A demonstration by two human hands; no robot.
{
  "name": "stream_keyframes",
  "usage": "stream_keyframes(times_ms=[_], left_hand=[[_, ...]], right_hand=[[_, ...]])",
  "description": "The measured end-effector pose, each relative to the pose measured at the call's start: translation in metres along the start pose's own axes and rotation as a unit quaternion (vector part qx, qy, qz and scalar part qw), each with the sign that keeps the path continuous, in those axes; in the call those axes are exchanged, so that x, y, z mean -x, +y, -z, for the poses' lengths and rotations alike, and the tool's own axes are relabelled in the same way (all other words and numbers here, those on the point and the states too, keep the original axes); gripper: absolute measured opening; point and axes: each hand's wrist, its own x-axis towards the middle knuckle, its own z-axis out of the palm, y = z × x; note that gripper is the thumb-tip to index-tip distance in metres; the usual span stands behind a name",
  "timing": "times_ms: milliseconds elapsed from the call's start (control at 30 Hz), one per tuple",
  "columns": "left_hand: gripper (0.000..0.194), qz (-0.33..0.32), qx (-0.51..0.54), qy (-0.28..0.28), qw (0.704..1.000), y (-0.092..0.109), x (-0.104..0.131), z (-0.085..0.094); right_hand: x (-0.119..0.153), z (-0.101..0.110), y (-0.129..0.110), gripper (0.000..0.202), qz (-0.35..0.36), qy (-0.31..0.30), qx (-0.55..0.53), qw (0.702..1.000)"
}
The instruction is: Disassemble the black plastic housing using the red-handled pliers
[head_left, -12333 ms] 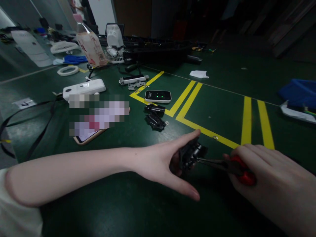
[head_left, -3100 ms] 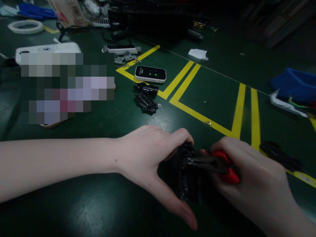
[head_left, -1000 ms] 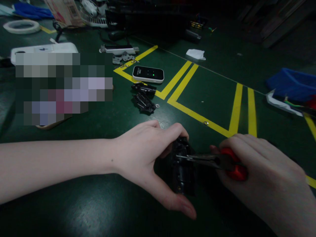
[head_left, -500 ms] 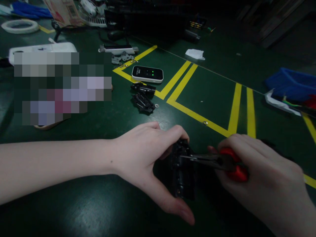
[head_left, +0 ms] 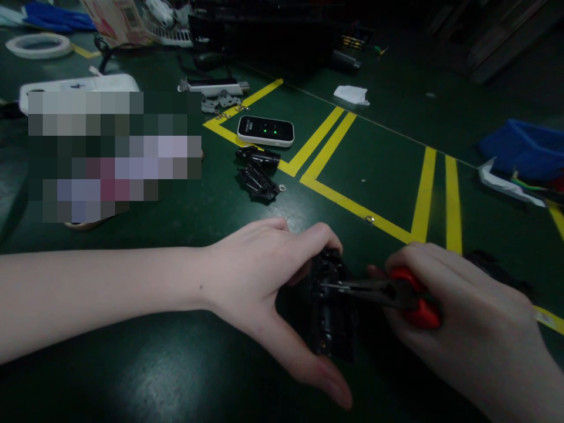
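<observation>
1. Left hand [head_left: 264, 276]: thumb and forefinger spread wide, clamped around the upright black part [head_left: 332, 317] over the desk [head_left: 167, 370].
2. Right hand [head_left: 467, 299]: fingers wrapped around the red-handled pliers [head_left: 379, 291], tips against the black part.
3. Device [head_left: 265, 131]: lettering too small to read; green lights lit.
4. Nearer: two black pieces [head_left: 258, 182], touching.
5. Right hand partly covers a dark object [head_left: 487, 262]; pixelation hides things at left.

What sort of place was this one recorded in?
Probably a workshop or small assembly area: the green table is marked with yellow lines, loose black parts lie on it, and the right hand holds red-handled pliers to a black piece in the left hand.
</observation>
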Motion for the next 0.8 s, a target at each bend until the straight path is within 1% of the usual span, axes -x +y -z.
stream_keyframes(times_ms=[167, 467, 633, 800], left_hand=[[0.084, 0.004, 0.004, -0.004, 1.000, 0.0010, 0.0001, -0.0010], [0.084, -0.009, -0.006, -0.007, 1.000, 0.0020, 0.0006, 0.0001], [0.085, -0.017, -0.056, -0.002, 0.998, 0.0053, 0.0025, 0.0011], [0.086, -0.035, -0.013, 0.000, 0.999, -0.0008, 0.0009, -0.0015]], right_hand=[[-0.0019, -0.0004, 0.0015, 0.010, 0.010, -0.003, 0.010, 1.000], [0.0024, -0.0045, 0.0009, 0.009, 0.007, -0.008, -0.002, 1.000], [0.0006, -0.0028, -0.0012, 0.010, 0.008, 0.000, 0.006, 1.000], [0.0017, -0.0011, -0.0012, 0.011, -0.002, 0.006, 0.006, 1.000]])
